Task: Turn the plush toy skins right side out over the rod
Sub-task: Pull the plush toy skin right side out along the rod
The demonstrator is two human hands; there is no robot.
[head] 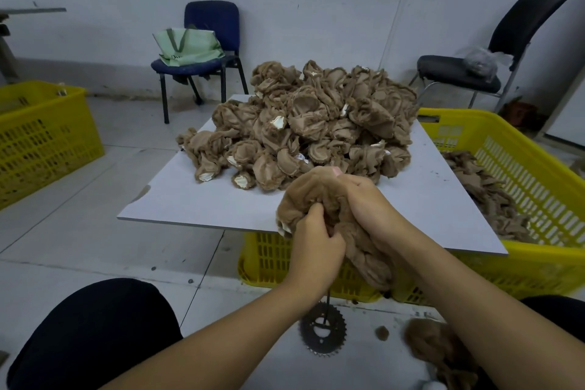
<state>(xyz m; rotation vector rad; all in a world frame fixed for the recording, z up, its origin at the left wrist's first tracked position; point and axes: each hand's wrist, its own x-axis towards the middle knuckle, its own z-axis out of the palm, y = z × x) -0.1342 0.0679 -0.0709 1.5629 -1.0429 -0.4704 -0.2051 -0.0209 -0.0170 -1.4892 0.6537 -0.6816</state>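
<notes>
Grey concrete flooring and a pale wall are being shown by the head camera, with a white board (pixel 202 199) being carried on top of a yellow crate (pixel 316 269). A heap of tan plush skins (pixel 304 123), inside out with white patches showing, is being piled on the far half of that board.

At the board's near edge one plush skin (pixel 319 193) is being held up in both hands. It is being gripped by the left hand (pixel 313 244), whose fingers are being curled into the folds at its lower left, and by the right hand (pixel 364 203), whose fingers are being clamped round its upper right part, a thumbnail showing at the top. The lower end of the skin is being left to hang below the wrists. Under it a thin dark rod (pixel 327 307) is being seen rising from a toothed metal sprocket (pixel 323 331) lying on the floor; whether the rod is reaching into the skin cannot be told, since its top is being hidden by the left forearm.

A second yellow crate (pixel 519 168) at the right is being filled with more tan skins, and a third (pixel 41 136) is being seen at the left. A blue chair (pixel 212 19) with a green bag (pixel 186 44) and a black chair (pixel 519 25) are being stood against the wall.
</notes>
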